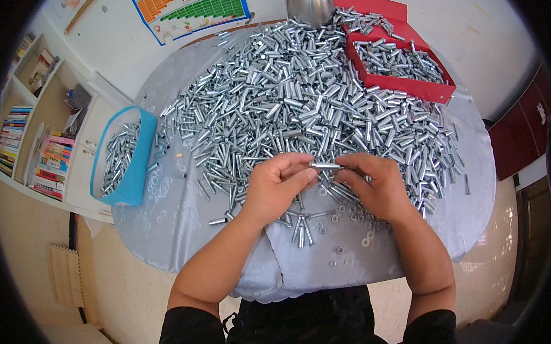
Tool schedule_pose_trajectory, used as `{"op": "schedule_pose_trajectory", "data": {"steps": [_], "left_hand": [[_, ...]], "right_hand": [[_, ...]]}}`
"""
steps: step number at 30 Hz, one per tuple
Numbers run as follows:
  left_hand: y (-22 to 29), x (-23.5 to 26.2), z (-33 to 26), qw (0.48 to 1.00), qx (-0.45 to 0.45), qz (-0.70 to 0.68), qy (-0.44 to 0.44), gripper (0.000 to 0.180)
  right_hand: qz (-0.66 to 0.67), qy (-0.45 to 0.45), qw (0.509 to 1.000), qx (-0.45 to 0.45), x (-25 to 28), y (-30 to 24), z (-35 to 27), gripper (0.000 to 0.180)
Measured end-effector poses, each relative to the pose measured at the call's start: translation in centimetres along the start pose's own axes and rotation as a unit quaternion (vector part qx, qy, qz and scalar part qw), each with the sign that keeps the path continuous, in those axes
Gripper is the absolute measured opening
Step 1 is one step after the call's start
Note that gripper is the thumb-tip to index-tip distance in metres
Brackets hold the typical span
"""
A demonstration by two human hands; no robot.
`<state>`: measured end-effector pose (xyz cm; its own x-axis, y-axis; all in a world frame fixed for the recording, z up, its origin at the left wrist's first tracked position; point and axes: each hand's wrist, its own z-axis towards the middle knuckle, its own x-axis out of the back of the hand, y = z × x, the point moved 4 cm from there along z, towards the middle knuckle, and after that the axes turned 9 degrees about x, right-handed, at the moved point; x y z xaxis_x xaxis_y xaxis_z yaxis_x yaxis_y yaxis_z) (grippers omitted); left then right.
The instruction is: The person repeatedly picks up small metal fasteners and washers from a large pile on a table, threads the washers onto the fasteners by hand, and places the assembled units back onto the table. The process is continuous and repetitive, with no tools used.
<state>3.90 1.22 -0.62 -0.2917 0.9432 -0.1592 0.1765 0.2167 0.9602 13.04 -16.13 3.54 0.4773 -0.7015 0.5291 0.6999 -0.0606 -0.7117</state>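
A big heap of short silver metal tubes (297, 98) covers a round table with a pale grey cloth (174, 224). Just above the near part of the heap, my left hand (276, 190) and my right hand (376, 186) together hold one silver tube (325, 166) level between their fingertips, one hand at each end. Small metal nuts and washers (356, 224) lie scattered on the cloth under and in front of my hands, beside a few loose tubes (302, 228).
A blue box (136, 171) with several tubes stands at the table's left edge. A red box (406, 85) full of tubes sits at the far right, a steel pot (309, 4) at the back. White bookshelves (37, 132) stand at left.
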Motion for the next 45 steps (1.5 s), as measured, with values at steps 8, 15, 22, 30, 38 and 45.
{"op": "schedule_pose_trajectory", "data": {"steps": [8, 15, 22, 30, 38, 45], "left_hand": [[0.6, -1.0, -0.4, 0.996, -0.031, -0.050, -0.074, 0.029], [0.6, -0.3, -0.2, 0.996, -0.050, -0.038, -0.056, 0.021], [0.9, 0.2, -0.1, 0.996, -0.021, -0.084, -0.005, 0.019], [0.5, 1.4, 0.5, 0.993, -0.021, -0.104, 0.047, 0.020], [0.3, 1.4, 0.6, 0.994, -0.015, -0.098, 0.052, 0.020], [0.2, 1.2, 0.6, 0.995, -0.017, -0.090, 0.030, 0.021]], "right_hand": [[0.109, -0.016, 0.994, -0.018, -0.3, -0.2, -0.1, 0.018], [0.044, -0.042, 0.997, -0.044, -0.1, 0.0, 0.0, 0.013], [0.002, -0.035, 0.998, 0.048, -0.1, 0.4, 0.4, 0.011], [-0.164, -0.142, 0.967, 0.138, -2.4, 0.2, -0.2, 0.018], [-0.210, -0.193, 0.941, 0.182, -3.3, 0.0, -0.5, 0.016], [-0.064, -0.032, 0.996, 0.062, -1.9, 1.2, -0.2, 0.010]]}}
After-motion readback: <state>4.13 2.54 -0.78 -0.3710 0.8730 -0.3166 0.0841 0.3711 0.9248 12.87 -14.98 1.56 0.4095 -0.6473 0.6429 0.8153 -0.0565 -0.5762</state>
